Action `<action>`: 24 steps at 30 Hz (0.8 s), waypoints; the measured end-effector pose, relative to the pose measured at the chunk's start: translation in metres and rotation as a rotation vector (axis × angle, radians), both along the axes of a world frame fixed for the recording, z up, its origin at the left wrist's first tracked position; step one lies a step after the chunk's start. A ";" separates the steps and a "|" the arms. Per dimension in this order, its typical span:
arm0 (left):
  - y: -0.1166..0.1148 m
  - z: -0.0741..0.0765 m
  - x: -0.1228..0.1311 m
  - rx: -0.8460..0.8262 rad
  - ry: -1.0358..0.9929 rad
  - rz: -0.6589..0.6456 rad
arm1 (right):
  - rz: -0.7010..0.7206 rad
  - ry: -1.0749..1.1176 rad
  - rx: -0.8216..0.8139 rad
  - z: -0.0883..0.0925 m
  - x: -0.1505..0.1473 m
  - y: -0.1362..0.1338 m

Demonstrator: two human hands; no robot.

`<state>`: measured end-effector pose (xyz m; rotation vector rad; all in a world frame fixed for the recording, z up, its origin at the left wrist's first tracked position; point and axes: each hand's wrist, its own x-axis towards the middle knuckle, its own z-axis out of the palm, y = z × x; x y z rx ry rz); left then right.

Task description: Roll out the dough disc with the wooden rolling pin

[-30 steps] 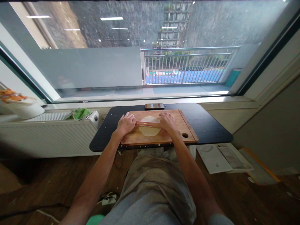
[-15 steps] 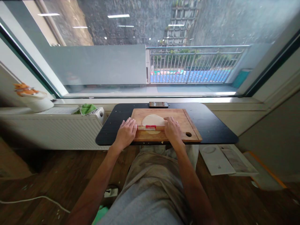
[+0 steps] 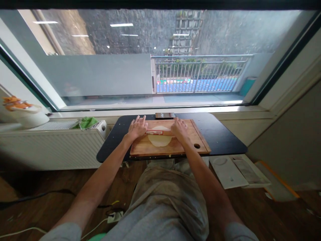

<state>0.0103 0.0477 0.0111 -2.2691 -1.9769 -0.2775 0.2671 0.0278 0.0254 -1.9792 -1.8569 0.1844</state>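
A wooden rolling pin (image 3: 165, 132) with a red-and-white label lies across a flat pale round of dough (image 3: 159, 141). Under the dough is a wooden cutting board (image 3: 187, 129) with a round hole near its right corner. My left hand (image 3: 138, 128) presses on the pin's left end, palm down, fingers stretched forward and apart. On the right end, my right hand (image 3: 179, 129) has its fingers curled over the pin. The dough shows on both sides of the pin, mostly on my side. Both pin ends are hidden under my hands.
The board rests on a small black table (image 3: 223, 140). A phone-like flat object (image 3: 165, 115) lies at its far edge, by the window. To the left stand a radiator (image 3: 62, 147) with a green cloth (image 3: 87, 123) and a white pot (image 3: 35, 117). Papers (image 3: 228, 172) lie low on the right.
Both hands have pushed the rolling pin forward across the dough, away from me. More dough now shows on my side. My left fingers have lifted and spread. The view has tilted up slightly.
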 end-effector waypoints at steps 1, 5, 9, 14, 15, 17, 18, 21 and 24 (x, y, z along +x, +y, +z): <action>0.004 0.001 0.001 -0.013 0.006 -0.001 | 0.006 -0.022 -0.017 0.003 0.000 0.002; 0.001 -0.004 -0.004 -0.025 0.035 -0.036 | 0.130 -0.127 -0.028 0.005 0.000 -0.005; -0.021 -0.017 -0.014 0.012 0.017 -0.069 | 0.274 -0.147 0.047 -0.005 0.002 -0.022; -0.038 -0.026 -0.013 0.083 -0.049 -0.024 | 0.282 -0.135 0.111 -0.015 0.003 -0.026; -0.037 -0.025 -0.012 0.085 -0.051 -0.016 | 0.261 -0.136 0.097 -0.014 0.002 -0.024; -0.030 -0.021 -0.007 0.075 -0.045 0.001 | 0.216 -0.146 0.065 -0.012 0.000 -0.016; -0.025 -0.019 -0.005 0.067 -0.038 0.008 | 0.195 -0.153 0.053 -0.010 -0.001 -0.012; -0.007 -0.009 0.001 0.055 -0.015 0.018 | 0.160 -0.170 0.042 -0.005 -0.004 0.001; 0.007 0.001 0.005 0.046 -0.017 0.024 | 0.145 -0.191 0.040 -0.002 -0.005 0.010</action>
